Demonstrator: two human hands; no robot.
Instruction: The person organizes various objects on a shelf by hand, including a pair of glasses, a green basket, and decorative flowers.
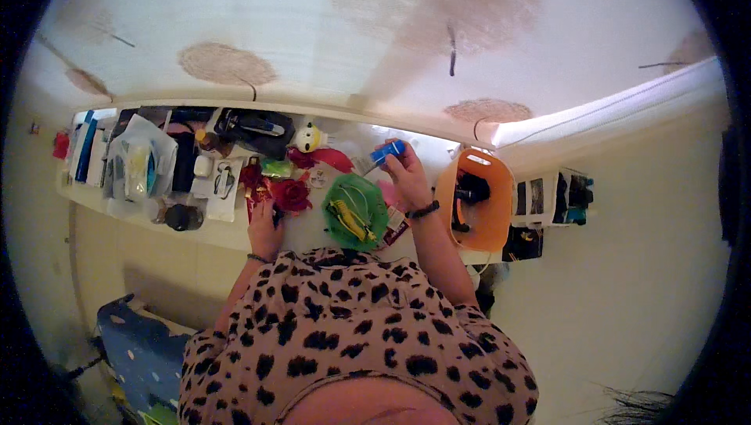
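My right hand (pixel 406 171) grips a small blue object (pixel 388 152) with a pale band, above the right part of the white tabletop (pixel 302 227). My left hand (pixel 266 227) rests at the table's front edge, its fingers at red and gold items (pixel 253 178) beside a red artificial rose (pixel 291 195); whether it grips any of them I cannot tell. Between my hands sits a green basket (pixel 332 234) with a coiled yellow cord (pixel 350 221) in it. Red petal-like pieces (pixel 333 159) and a green packet (pixel 276 168) lie behind the rose.
An orange bin (pixel 503 202) with dark items stands at the right. Along the left are clear plastic bags (pixel 141 155), a white earphone case (pixel 203 166), a dark-lidded jar (pixel 178 217) and boxes. A white and yellow figurine (pixel 307 137) stands near the back wall.
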